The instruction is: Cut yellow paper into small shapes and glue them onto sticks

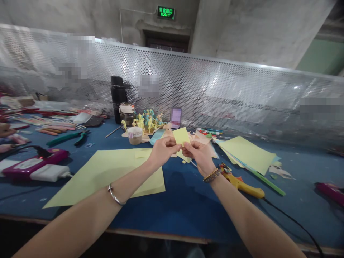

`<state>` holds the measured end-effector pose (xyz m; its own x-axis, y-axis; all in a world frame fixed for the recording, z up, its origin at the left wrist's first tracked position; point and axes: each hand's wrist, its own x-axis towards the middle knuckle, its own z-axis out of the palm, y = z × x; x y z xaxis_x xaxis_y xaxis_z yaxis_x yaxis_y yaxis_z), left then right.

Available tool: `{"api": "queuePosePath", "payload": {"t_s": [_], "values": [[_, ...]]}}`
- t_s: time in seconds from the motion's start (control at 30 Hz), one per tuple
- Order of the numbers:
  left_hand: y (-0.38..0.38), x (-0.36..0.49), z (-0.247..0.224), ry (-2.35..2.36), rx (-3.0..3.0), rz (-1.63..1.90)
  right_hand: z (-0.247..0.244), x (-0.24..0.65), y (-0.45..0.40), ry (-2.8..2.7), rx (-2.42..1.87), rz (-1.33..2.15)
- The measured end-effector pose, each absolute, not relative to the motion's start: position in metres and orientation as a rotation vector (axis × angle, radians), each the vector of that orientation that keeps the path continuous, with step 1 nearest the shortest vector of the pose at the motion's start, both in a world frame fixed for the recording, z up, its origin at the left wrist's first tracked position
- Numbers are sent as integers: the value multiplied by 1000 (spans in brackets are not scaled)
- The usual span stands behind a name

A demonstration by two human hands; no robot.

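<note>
Blue-topped workbench (172,211) fills the lower half of the frame, backed by a perforated metal panel (204,89), with a green EXIT sign (166,12) high on the concrete wall at top centre. At the middle of the frame, the person's left hand (163,152) and right hand (197,156) nearly meet, and both close in a tight pinch on a small pale-yellow paper piece (181,138). Its upper corner stands up above the knuckles, and the rest is hidden inside the fingers; whether the paper showing below the right hand belongs to the same piece cannot be told. A silver bangle (115,195) circles the left wrist and a beaded bracelet (211,175) the right. Under the left forearm lies a large pale-yellow sheet (102,179), while a stack of coloured paper (247,154) sits right of the hands, just above a yellow hot glue gun (242,184) and its black cord (292,222). Farther back stand a black thermos (118,96), a glass jar (127,114), a small paper tub (134,135) and a cluster of yellow and teal paper shapes (145,122). Green-handled pliers (67,138) and a magenta device (34,165) lie toward the left edge.
</note>
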<state>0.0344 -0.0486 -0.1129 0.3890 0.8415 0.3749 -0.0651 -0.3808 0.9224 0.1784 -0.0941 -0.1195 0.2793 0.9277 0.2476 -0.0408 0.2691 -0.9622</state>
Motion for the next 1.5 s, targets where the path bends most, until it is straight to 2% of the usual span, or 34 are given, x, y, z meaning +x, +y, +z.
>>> {"api": "queuePosePath", "payload": {"t_s": [1.5], "values": [[-27,28,-124,778,2013,1102,-130,192,-83,-1328,-1321,725]]}}
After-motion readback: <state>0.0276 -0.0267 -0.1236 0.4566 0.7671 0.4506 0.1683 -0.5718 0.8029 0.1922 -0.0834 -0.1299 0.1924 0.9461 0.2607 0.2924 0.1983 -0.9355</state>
